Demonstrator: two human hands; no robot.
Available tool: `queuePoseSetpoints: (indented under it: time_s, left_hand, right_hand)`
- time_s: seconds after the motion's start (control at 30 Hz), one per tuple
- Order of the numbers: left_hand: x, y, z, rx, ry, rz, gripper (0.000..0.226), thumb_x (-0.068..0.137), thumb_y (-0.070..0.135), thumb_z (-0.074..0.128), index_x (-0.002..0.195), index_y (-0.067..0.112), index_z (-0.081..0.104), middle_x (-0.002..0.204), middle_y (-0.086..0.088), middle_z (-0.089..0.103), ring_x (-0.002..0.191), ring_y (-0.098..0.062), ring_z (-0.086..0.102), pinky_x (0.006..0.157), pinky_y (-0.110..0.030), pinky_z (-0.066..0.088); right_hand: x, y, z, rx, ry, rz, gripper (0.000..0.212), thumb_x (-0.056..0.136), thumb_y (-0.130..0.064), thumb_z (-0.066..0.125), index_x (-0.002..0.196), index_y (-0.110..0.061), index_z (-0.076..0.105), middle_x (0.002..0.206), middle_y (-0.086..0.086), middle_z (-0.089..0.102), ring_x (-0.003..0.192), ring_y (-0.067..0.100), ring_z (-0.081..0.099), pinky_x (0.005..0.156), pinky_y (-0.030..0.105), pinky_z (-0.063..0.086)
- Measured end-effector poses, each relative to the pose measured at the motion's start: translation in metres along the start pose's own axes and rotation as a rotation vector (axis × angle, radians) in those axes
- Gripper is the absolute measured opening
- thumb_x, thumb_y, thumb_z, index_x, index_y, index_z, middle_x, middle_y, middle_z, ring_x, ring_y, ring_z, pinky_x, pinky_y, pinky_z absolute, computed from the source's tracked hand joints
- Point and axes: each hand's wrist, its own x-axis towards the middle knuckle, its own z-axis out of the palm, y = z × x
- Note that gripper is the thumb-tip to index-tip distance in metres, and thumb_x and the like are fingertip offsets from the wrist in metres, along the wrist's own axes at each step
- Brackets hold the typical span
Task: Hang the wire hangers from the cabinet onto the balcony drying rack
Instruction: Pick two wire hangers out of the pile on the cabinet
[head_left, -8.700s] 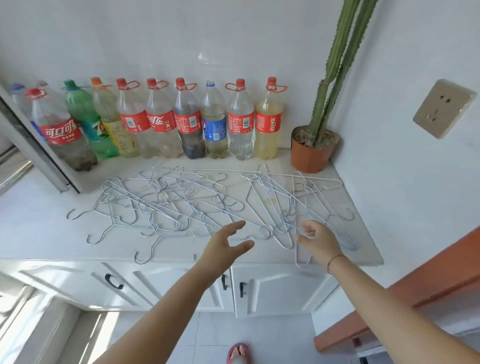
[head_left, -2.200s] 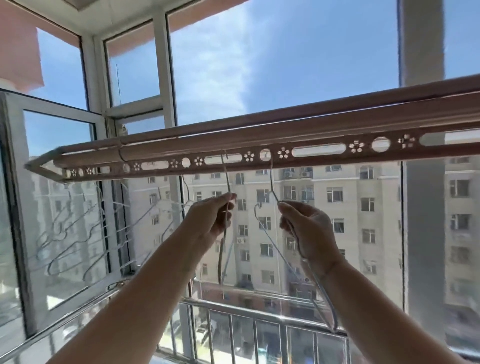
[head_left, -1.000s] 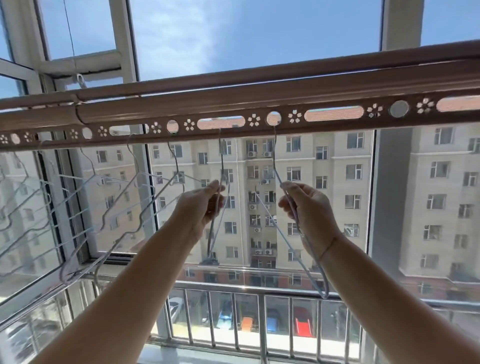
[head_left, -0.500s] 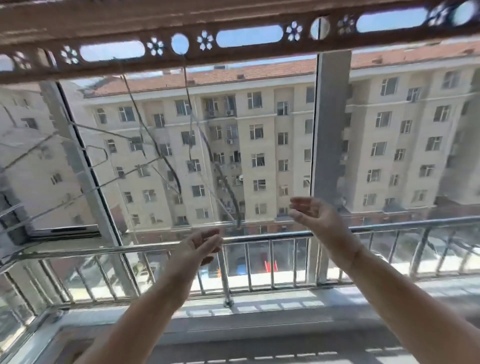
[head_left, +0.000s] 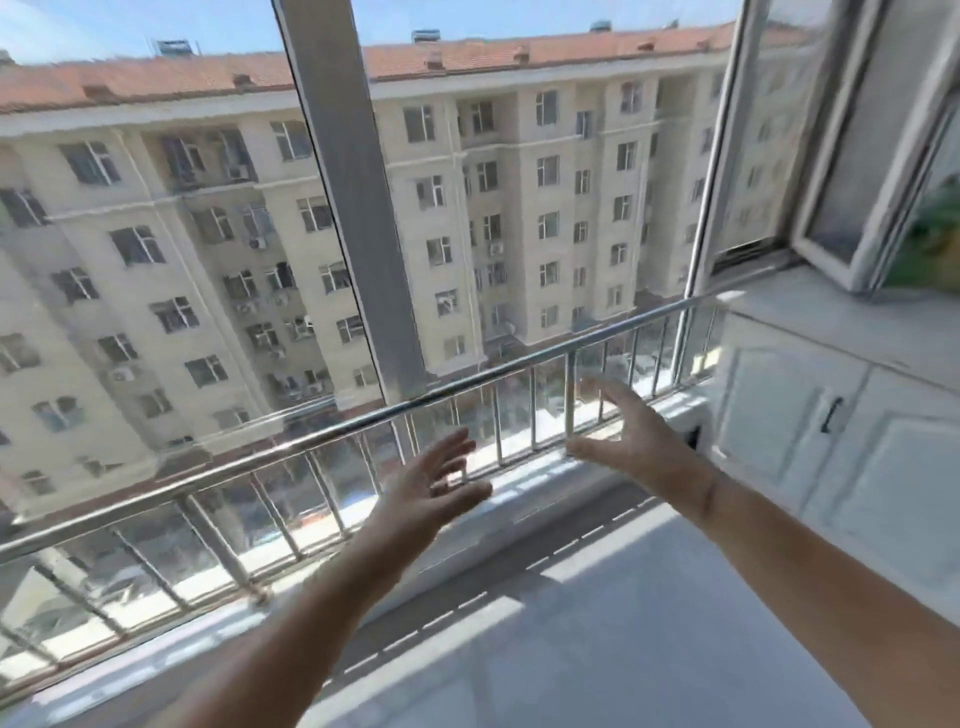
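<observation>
Left hand: our left hand (head_left: 441, 488) holds nothing, fingers straight and spread, before the steel balcony railing (head_left: 332, 434).
Right hand: our right hand (head_left: 628, 441), likewise empty-palmed, nearer the railing's right end.
Cabinet: white cabinet (head_left: 779, 405) at that end.

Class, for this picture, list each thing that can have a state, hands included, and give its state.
left hand: open, fingers spread, holding nothing
right hand: open, fingers spread, holding nothing
cabinet door: closed
window sash on the right: swung open
</observation>
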Motion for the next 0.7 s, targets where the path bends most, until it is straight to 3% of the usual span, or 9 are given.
queuePoseSetpoints:
  time_s: [0.07,0.2,0.3,0.4,0.5,0.6,0.7]
  left_hand:
    - [0.019,0.005,0.043,-0.013,-0.035,0.010,0.078,0.072,0.036,0.076,0.140,0.025,0.040,0.134,0.012,0.052,0.126,-0.007,0.047,0.104,-0.028,0.039]
    - [0.054,0.013,0.122,-0.018,-0.097,0.023,0.080,0.068,0.036,0.074,0.140,0.027,0.040,0.137,0.011,0.049,0.127,-0.009,0.045,0.112,-0.039,0.032]
    - [0.083,0.019,0.176,-0.028,-0.157,0.033,0.086,0.064,0.047,0.080,0.139,0.029,0.042,0.137,0.014,0.050,0.126,-0.004,0.046,0.112,-0.039,0.033]
    - [0.110,0.025,0.228,-0.021,-0.242,0.042,0.092,0.057,0.051,0.077,0.139,0.031,0.042,0.136,0.017,0.051,0.127,-0.003,0.046,0.112,-0.039,0.034]
    - [0.135,0.030,0.279,-0.038,-0.329,0.046,0.089,0.058,0.048,0.078,0.138,0.030,0.043,0.135,0.016,0.051,0.127,-0.003,0.046,0.110,-0.035,0.034]
    - [0.160,0.030,0.329,-0.042,-0.416,0.059,0.076,0.066,0.036,0.081,0.133,0.032,0.045,0.135,0.012,0.053,0.127,-0.004,0.046,0.108,-0.029,0.033]
    - [0.191,0.027,0.372,-0.048,-0.501,0.069,0.067,0.065,0.038,0.082,0.123,0.039,0.049,0.128,0.016,0.057,0.122,0.000,0.049,0.108,-0.030,0.035]
  right_hand:
    - [-0.012,0.019,-0.034,-0.017,0.019,0.001,0.075,0.075,-0.025,0.075,0.137,-0.030,0.034,0.138,-0.015,0.032,0.128,-0.002,0.026,0.099,0.009,0.026]
    - [-0.035,0.060,-0.102,-0.057,0.046,0.084,0.086,0.071,-0.035,0.077,0.139,-0.041,0.024,0.134,-0.020,0.028,0.121,0.011,0.037,0.110,0.036,0.030]
    - [-0.055,0.085,-0.152,-0.081,0.115,0.150,0.091,0.073,-0.032,0.076,0.143,-0.036,0.019,0.139,-0.015,0.032,0.131,0.013,0.029,0.112,0.034,0.024]
    - [-0.076,0.104,-0.198,-0.087,0.194,0.191,0.090,0.076,-0.025,0.074,0.144,-0.034,0.017,0.153,-0.008,0.017,0.141,0.009,0.012,0.109,0.027,0.018]
    - [-0.094,0.128,-0.237,-0.101,0.293,0.241,0.090,0.075,-0.023,0.075,0.144,-0.031,0.018,0.152,-0.007,0.018,0.139,0.006,0.016,0.105,0.022,0.017]
    - [-0.109,0.154,-0.269,-0.095,0.399,0.311,0.089,0.075,-0.027,0.075,0.145,-0.032,0.019,0.152,-0.009,0.019,0.138,0.006,0.018,0.110,0.025,0.020]
    - [-0.120,0.183,-0.299,-0.032,0.529,0.372,0.083,0.077,-0.028,0.072,0.144,-0.028,0.024,0.150,-0.009,0.026,0.135,0.009,0.028,0.101,0.024,0.027]
